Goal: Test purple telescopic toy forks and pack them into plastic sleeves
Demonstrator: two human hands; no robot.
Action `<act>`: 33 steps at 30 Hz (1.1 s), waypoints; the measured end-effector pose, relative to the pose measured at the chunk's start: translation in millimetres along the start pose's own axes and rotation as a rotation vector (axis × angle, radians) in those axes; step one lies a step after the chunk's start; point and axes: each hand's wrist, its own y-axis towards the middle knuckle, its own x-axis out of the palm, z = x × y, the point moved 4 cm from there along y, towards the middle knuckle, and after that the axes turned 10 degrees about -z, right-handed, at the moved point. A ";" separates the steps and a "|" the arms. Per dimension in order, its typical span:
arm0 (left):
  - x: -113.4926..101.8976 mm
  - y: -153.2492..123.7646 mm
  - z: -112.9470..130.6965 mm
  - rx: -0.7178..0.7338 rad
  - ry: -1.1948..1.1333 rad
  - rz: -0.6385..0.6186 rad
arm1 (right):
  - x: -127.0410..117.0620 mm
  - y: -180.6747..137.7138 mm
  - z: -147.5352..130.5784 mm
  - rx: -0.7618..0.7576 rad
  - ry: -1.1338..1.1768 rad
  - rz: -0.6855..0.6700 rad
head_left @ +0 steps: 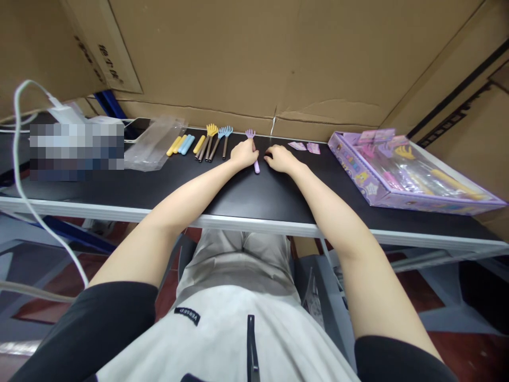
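My left hand (243,154) rests on the black table (191,183), fingers curled around the shaft of a small purple rake-shaped toy (250,133) whose pink handle end (256,168) sticks out toward me. My right hand (279,158) lies just to its right, fingers bent down on the tabletop beside the toy, with nothing visible in it. Left of my left hand lies a row of similar toy rakes (214,139), yellow and blue, with brown handles, and several yellow and blue handle pieces (182,144).
A clear plastic bag (153,142) lies at the left by a phone (135,129) and a white cable (19,154). Small pink packets (305,147) sit behind my right hand. A purple toy box (401,170) fills the right. Cardboard walls (254,58) stand behind.
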 end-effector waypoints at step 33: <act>-38.9 -0.2 -43.7 0.107 0.412 -0.189 | 3.3 -0.5 9.1 -0.020 0.074 -0.086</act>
